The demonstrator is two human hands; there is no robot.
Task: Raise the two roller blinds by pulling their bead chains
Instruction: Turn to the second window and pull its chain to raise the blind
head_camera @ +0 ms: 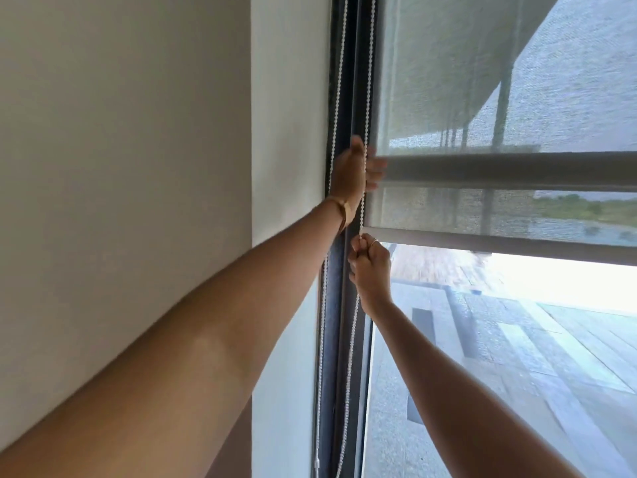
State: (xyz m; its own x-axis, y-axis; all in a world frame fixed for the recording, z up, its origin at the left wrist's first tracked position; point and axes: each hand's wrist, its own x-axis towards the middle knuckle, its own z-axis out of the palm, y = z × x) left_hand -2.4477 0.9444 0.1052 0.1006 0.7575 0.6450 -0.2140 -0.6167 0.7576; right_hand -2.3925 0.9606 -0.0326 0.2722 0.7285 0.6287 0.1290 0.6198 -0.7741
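With the chain (pixel 352 339) by the window frame (pixel 348 98) held by both hands, left hand (pixel 353 170) fingers (pixel 375 166) curled round it above, right hand (pixel 372 270) pinching it below, and the blinds (pixel 448 208) half-raised, a skewed tug could probably slip beads or jam the roller.

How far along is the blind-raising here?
Done: both blinds are off the lower glass, the upper bar above the lower bar. In hand: the left hand and, below it, the right hand grip the near chain beside the glass. Left: fabric covers the upper window, so both blinds need more pulling. The wall chain looks ungripped.
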